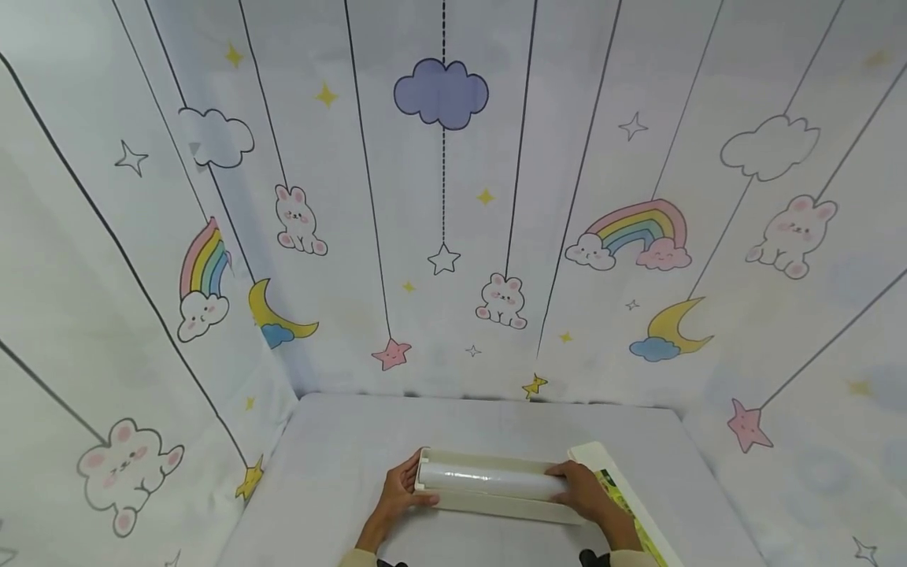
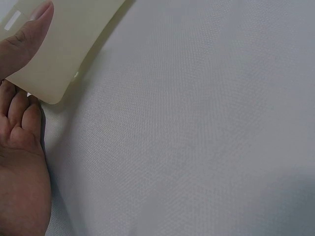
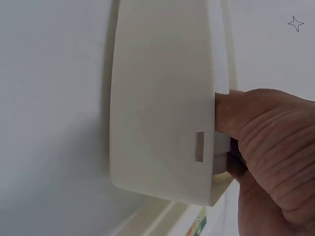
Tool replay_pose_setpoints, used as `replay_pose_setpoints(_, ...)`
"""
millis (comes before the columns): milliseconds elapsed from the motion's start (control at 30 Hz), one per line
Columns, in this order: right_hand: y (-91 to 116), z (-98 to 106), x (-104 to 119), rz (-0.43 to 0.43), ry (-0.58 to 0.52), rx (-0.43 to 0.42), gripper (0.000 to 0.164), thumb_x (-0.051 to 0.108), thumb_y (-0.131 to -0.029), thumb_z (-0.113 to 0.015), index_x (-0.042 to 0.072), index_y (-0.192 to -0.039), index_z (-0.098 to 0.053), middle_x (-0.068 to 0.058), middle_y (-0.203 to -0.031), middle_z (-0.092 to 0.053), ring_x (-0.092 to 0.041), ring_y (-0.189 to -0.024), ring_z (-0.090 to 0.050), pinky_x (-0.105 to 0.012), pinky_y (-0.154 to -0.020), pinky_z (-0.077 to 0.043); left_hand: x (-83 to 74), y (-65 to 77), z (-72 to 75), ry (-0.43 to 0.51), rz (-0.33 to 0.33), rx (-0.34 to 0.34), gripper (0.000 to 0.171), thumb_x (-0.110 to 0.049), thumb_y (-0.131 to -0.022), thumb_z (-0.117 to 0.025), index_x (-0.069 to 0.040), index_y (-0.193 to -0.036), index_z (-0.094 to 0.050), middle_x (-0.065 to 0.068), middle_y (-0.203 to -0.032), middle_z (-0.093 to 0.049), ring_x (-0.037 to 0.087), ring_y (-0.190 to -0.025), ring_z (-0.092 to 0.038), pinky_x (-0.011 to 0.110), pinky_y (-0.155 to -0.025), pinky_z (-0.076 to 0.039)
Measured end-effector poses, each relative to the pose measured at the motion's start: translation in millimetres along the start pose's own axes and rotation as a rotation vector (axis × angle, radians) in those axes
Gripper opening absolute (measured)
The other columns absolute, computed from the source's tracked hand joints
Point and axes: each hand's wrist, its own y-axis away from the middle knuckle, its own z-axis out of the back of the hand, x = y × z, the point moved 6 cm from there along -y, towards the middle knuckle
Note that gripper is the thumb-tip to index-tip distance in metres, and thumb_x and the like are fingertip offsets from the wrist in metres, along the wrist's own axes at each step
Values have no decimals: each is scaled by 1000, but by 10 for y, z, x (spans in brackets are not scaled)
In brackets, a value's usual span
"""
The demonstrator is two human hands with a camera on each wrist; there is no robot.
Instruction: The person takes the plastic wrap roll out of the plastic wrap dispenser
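Note:
A long cream dispenser box (image 1: pixel 506 508) lies open-topped across the table, with a shiny white roll of plastic film (image 1: pixel 485 477) inside it. My left hand (image 1: pixel 398 494) grips the box's left end, thumb on the near wall and fingers at the end. In the left wrist view the thumb lies along the box's side wall (image 2: pixel 69 44). At the other end, my right hand (image 1: pixel 586 492) holds the roll's right end, its fingers reaching inside the box. The right wrist view shows the box's outer wall (image 3: pixel 160 93) with a small slot; the right fingertips are partly hidden behind it.
A long cream lid (image 1: pixel 586 452) with a green and yellow label lies slantwise to the right, partly behind my right forearm. White cloth covers the table (image 1: pixel 340 441). Printed curtains (image 1: pixel 439 197) with clouds, rabbits and stars stand behind and at both sides.

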Motion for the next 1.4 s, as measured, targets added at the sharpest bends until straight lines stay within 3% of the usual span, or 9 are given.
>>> replay_pose_setpoints(67,15,-5,11,8,-9,3,44,16,-68,-89,9,-109,-74,-4,-109,-74,-30,-104,-68,-49,-94,-56,12,8,-5,6,9,6,102,3,-69,-88,4,-155,-32,26,-159,-35,26,-144,-46,14,-109,-46)
replay_pose_setpoints(300,36,35,145,97,-113,21,46,13,-76,-84,-1,-117,-69,-16,-118,-71,-41,-110,-64,-50,-95,-55,-88,0,28,-3,-22,1,102,4,-69,-88,6,-154,-32,29,-158,-35,43,-145,-38,13,-109,-46)
replay_pose_setpoints(767,76,157,263,190,-180,36,45,16,-82,-79,-6,-119,-66,-24,-119,-69,-39,-106,-63,-32,-87,-52,-126,9,41,8,16,-24,99,5,-71,-87,3,-154,-34,24,-159,-35,43,-148,-35,17,-112,-44)
replay_pose_setpoints(900,96,187,263,168,-195,40,46,16,-80,-80,-6,-118,-66,-24,-120,-69,-37,-105,-63,-31,-86,-51,-108,3,33,-3,11,-18,99,4,-71,-87,2,-154,-34,25,-159,-36,37,-147,-40,15,-111,-45)
replay_pose_setpoints(1100,113,202,203,82,-225,31,46,18,-80,-80,-1,-120,-67,-22,-124,-67,-28,-109,-61,-35,-89,-49,-92,2,31,-6,13,-22,99,3,-71,-88,2,-154,-34,23,-159,-37,14,-141,-49,12,-110,-44)
replay_pose_setpoints(1400,181,250,190,32,-218,-9,48,20,-79,-81,0,-121,-67,-19,-122,-68,-29,-109,-59,-37,-91,-48,-84,37,-8,-12,26,-18,100,1,-70,-89,4,-154,-34,24,-159,-36,27,-144,-45,14,-110,-45)
